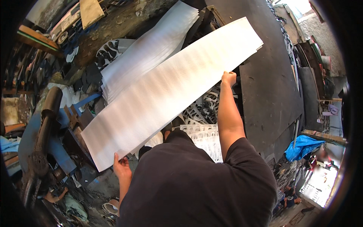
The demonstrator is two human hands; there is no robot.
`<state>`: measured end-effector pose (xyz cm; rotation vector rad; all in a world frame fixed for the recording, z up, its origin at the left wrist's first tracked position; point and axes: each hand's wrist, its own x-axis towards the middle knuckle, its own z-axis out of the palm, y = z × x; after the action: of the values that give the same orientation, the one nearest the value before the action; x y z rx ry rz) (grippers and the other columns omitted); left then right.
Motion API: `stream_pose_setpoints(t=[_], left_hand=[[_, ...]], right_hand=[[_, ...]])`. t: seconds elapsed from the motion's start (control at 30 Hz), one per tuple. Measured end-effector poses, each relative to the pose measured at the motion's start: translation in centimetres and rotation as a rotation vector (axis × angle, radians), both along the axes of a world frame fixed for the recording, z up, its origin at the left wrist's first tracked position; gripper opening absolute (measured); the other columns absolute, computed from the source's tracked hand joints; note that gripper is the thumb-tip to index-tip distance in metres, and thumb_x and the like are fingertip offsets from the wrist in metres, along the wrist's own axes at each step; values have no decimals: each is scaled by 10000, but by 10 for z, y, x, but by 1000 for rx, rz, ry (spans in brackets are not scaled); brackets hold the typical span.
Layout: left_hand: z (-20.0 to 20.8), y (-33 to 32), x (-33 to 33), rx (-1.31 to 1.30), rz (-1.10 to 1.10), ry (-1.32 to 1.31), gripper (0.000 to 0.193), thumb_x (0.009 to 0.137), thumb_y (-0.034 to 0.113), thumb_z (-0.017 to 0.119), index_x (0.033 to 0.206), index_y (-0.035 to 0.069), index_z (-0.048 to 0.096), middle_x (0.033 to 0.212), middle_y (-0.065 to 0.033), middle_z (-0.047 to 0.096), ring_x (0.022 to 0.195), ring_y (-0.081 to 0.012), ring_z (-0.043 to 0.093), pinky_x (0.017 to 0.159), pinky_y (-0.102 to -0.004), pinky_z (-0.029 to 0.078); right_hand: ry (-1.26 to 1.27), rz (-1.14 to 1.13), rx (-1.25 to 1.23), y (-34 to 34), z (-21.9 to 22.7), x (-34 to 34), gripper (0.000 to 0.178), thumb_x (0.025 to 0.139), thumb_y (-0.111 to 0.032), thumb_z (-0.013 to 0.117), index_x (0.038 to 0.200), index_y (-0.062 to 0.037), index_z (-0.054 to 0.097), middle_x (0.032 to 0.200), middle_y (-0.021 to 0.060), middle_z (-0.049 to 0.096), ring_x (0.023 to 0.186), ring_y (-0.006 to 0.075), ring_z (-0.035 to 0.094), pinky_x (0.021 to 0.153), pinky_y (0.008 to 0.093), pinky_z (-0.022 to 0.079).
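Observation:
A long white sheet of foam-like material (166, 94) slants across the view from lower left to upper right; layered edges at its far right end suggest more than one sheet. My left hand (123, 168) pinches its near edge close to the lower left corner, thumb on top and the other fingers partly hidden. Farther right, my right hand (228, 78) is closed on the same near edge, with that arm stretched forward. Behind the held sheet lies a fanned stack of similar white sheets (151, 41), partly covered by it.
A blue metal machine (55, 140) with a thick dark bar stands at left. Large black sheets (268, 98) lie at right. White cut-out scraps with holes (206, 136) lie in front of me. A blue tarp (302, 147) and people (291, 198) are at lower right.

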<state>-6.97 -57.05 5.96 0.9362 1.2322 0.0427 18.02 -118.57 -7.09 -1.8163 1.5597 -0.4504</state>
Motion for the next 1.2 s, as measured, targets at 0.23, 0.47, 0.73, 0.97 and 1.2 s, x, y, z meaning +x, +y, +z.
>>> stream_pose_setpoints(t=[0.23, 0.47, 0.73, 0.97, 1.2], left_hand=[[16, -17, 7, -264, -188, -14, 314, 891, 214, 724, 1101, 7, 618, 988, -100, 652, 850, -186, 621, 753, -278, 511], [6, -18, 14, -43, -223, -65, 301, 884, 173, 723, 1135, 40, 623, 1059, -79, 668, 917, -220, 652, 770, -331, 548], [5, -12, 13, 45, -274, -93, 217, 917, 174, 692, 1064, 32, 621, 988, -61, 664, 862, -169, 650, 733, -303, 542], [-13, -17, 16, 359, -648, 29, 221, 899, 137, 694, 1023, -28, 615, 858, -87, 685, 694, -148, 659, 609, -265, 520], [-4, -24, 27, 742, -828, 112, 544, 854, 146, 723, 1315, -11, 482, 868, -149, 685, 741, -221, 681, 674, -335, 535]], right_hand=[[-129, -18, 124, 0, -18, 16, 356, 761, -150, 774, 975, 82, 609, 940, 196, 659, 831, 266, 638, 691, 385, 493], [-157, 53, 340, 60, 6, 8, 231, 752, -173, 787, 847, -10, 654, 671, 55, 561, 568, 175, 531, 467, 335, 405], [-138, 65, 478, 64, 16, -29, 214, 801, -176, 739, 913, -7, 671, 843, 76, 622, 684, 204, 546, 588, 369, 429], [-25, 104, 377, 94, 57, -26, 335, 826, -222, 745, 1019, 42, 675, 995, 130, 647, 828, 240, 594, 650, 373, 483], [-139, 72, 425, 72, 24, -28, 358, 819, -142, 733, 1107, 53, 653, 1142, 178, 641, 973, 296, 626, 756, 446, 525]])
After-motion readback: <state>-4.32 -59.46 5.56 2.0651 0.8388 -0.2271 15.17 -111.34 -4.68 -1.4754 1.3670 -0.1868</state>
